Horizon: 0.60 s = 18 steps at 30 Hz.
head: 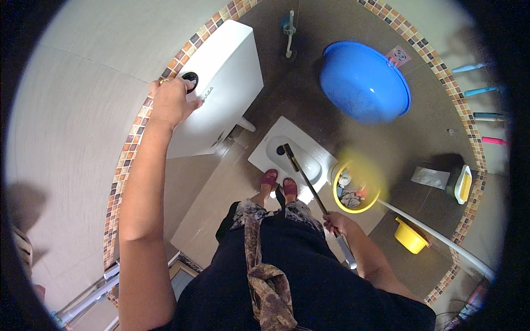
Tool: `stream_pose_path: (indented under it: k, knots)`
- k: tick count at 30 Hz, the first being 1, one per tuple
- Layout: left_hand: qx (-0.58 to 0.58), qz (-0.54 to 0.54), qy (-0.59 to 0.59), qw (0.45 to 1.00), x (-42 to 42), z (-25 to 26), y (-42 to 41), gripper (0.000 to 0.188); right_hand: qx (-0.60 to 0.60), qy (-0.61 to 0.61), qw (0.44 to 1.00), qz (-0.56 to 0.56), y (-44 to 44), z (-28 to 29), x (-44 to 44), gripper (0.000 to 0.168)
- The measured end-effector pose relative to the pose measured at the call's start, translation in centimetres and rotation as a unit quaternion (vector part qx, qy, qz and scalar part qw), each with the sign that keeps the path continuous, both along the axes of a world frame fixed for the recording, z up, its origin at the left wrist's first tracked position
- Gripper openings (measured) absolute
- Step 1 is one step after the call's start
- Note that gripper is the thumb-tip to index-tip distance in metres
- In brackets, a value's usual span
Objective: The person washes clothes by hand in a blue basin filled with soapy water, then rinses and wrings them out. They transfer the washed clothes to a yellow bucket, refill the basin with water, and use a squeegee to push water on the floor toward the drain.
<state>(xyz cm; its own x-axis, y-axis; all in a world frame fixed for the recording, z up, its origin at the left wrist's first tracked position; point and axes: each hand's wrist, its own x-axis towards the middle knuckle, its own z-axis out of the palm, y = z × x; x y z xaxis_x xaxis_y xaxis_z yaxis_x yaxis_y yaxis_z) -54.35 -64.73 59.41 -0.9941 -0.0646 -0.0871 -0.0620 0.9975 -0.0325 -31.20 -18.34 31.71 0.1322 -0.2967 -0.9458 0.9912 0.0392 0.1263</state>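
Note:
My left hand rests on the top edge of a white wall-mounted toilet cistern. Its fingers are at the round black-rimmed flush button, and the thumb is spread apart on the front. A long-handled floor scrubber is in my right hand, gripped just above its grey end. The scrubber's narrow dark head lies over a white squat toilet, close to the black drain hole. Whether the head touches the bowl, I cannot tell.
A blue basin hangs on the tiled wall, near a tap pipe. To the right stands a yellow-rimmed bucket holding cloths. A white pole, small yellow tub and soap dish are farther right. Brushes hang beyond.

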Motion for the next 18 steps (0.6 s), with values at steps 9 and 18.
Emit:
stream_pose_path:
  k: [9, 18]
  knots:
    - [-0.008, 0.000, -0.047, 0.999, -0.6, 0.6, 0.7, 0.030, 0.026, 0.070, 0.996, 0.046, 1.7, -0.3, 2.2, 0.014]
    - [-0.062, 0.044, -0.039, 0.996, 0.4, -0.3, 1.7, 0.040, -0.017, 0.014, 0.996, -0.081, 2.0, 0.8, -1.7, 0.019]
